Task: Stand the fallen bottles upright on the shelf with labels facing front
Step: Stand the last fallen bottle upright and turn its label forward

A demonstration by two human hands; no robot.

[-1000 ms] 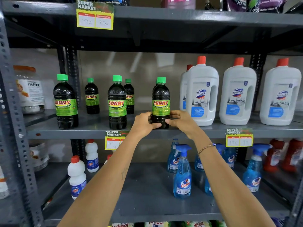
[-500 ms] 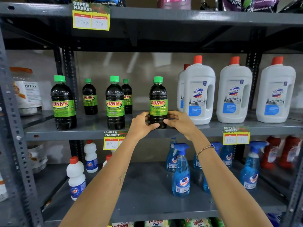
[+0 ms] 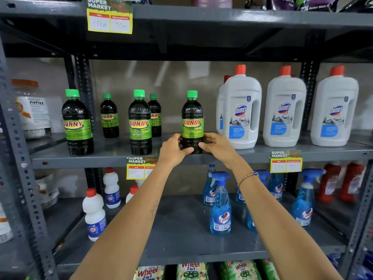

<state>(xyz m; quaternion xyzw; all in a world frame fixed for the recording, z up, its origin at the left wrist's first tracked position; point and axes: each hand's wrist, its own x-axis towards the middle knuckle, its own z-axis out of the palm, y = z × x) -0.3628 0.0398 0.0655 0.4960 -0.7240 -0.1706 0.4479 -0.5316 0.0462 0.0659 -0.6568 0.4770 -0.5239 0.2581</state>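
Observation:
A dark Sunny bottle (image 3: 192,120) with a green cap stands upright on the grey middle shelf (image 3: 113,158), its green label facing me. My left hand (image 3: 174,148) wraps its base from the left and my right hand (image 3: 218,146) from the right. Several other Sunny bottles stand upright to the left: one at the front left (image 3: 77,123), one at the front middle (image 3: 140,123), and two smaller-looking ones further back (image 3: 109,116) (image 3: 155,116). All show their labels forward.
Large white Domex jugs (image 3: 242,110) with red caps stand right of the held bottle. Blue Colin spray bottles (image 3: 220,205) and white red-capped bottles (image 3: 94,215) fill the lower shelf. Yellow price tags (image 3: 139,168) hang from shelf edges. Steel uprights (image 3: 22,158) frame the left.
Both hands stay on the base of the same bottle, which stays upright. The view has shifted slightly; nothing else moved.

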